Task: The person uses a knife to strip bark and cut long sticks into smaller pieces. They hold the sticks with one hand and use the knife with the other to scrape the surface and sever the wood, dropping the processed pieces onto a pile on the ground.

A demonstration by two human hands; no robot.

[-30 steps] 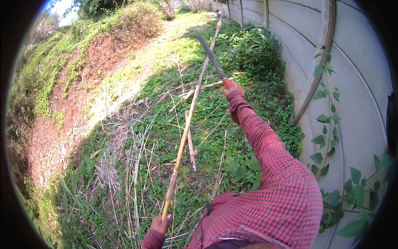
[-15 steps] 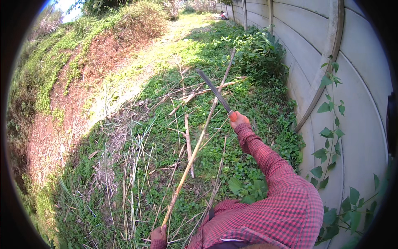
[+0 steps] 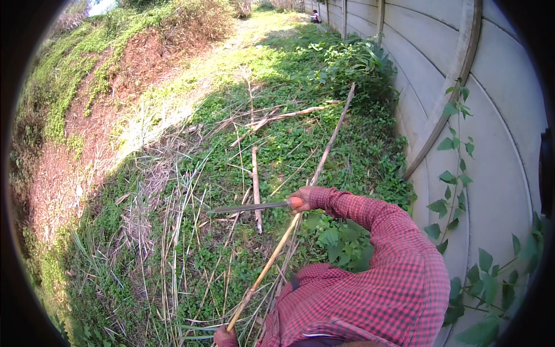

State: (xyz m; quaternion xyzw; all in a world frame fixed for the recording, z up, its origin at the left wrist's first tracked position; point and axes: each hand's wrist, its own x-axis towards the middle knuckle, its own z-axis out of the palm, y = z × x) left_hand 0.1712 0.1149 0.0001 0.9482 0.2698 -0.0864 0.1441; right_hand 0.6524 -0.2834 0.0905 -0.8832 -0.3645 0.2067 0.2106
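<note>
My left hand point(image 3: 224, 335) is closed round the near end of a long, pale wooden pole point(image 3: 267, 267). From there the pole slants away to the far right, its tip over the green plants. An orange-handled machete point(image 3: 247, 208) is gripped in my right hand point(image 3: 303, 199), its long dark blade lying level and pointing left. In this view that hand overlaps the middle of the pole; whether it touches it I cannot tell. Under the blade, a short broken stick point(image 3: 255, 179) rests on the ground.
Further pale sticks point(image 3: 289, 114) and dry stalks point(image 3: 176, 248) litter the low greenery. A grey panel wall point(image 3: 503, 144) with a climbing vine point(image 3: 457, 179) runs along the right. An earth bank point(image 3: 110, 110) rises on the left. Far off, a person point(image 3: 314, 17) is by the wall.
My right hand has come nearer and left, and the blade has swung from pointing away to pointing left. The pole's far end has shifted right, with my left hand still on it.
</note>
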